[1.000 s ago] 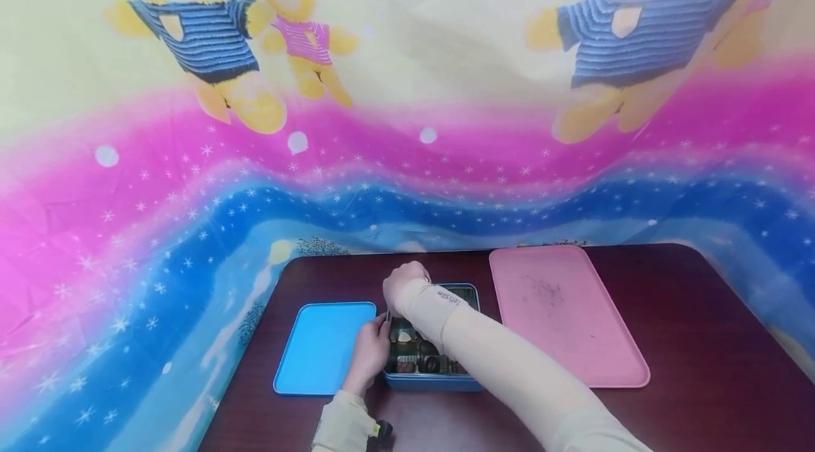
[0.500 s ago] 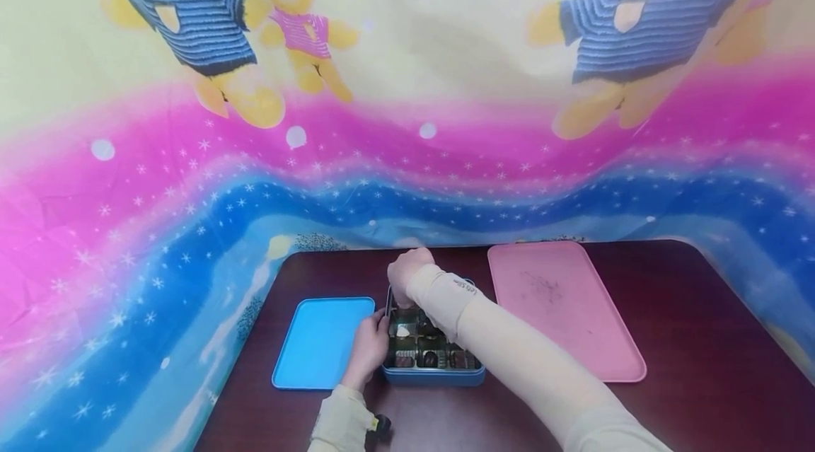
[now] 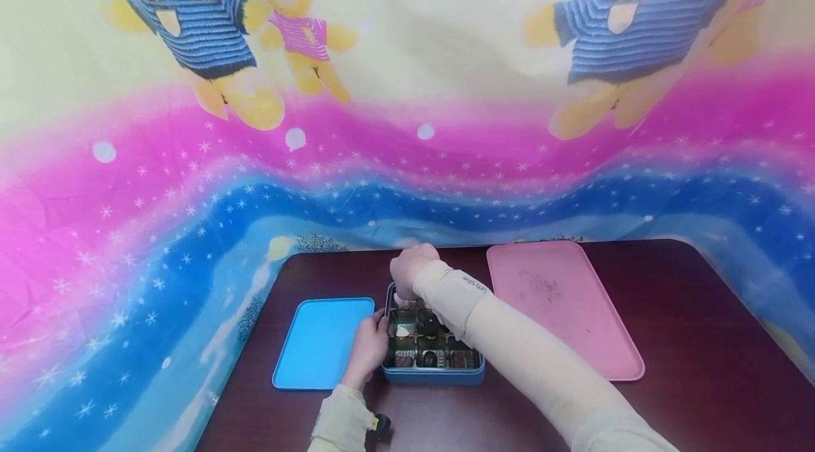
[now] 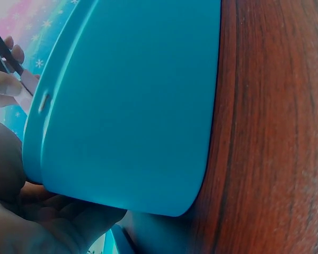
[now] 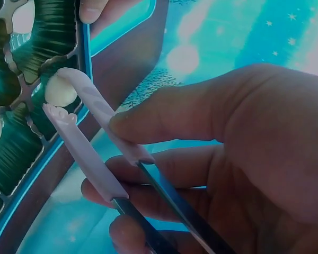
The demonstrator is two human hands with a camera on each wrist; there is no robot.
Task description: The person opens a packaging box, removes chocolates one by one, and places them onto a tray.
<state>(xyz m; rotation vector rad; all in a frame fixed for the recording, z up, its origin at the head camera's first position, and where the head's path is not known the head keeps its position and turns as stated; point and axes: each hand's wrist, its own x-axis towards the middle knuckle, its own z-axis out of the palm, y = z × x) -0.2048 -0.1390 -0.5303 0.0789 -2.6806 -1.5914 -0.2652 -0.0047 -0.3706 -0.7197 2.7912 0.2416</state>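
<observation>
A blue tin (image 3: 433, 378) of chocolates, divided into compartments by an insert, stands on the table in the head view. My left hand (image 3: 367, 349) grips the tin's left side near its rim; the left wrist view shows the tin's smooth outer wall (image 4: 127, 106) close up. Over the far left compartments is my right hand (image 3: 412, 269). It holds tongs (image 5: 93, 108) with pink paw-shaped tips and dark metal arms. In the right wrist view the tips are around a white round chocolate (image 5: 60, 91) in a corner compartment. Whether both tips press it, I cannot tell.
A bright blue lid-like tray (image 3: 326, 344) lies left of the tin. To the right lies a larger pink tray (image 3: 567, 310) with dark marks. The dark brown table (image 3: 688, 310) backs onto a printed bear curtain (image 3: 420, 176).
My right hand and forearm have shifted a little to the right and away, uncovering more of the tin's near compartments. The left hand keeps its hold on the tin.
</observation>
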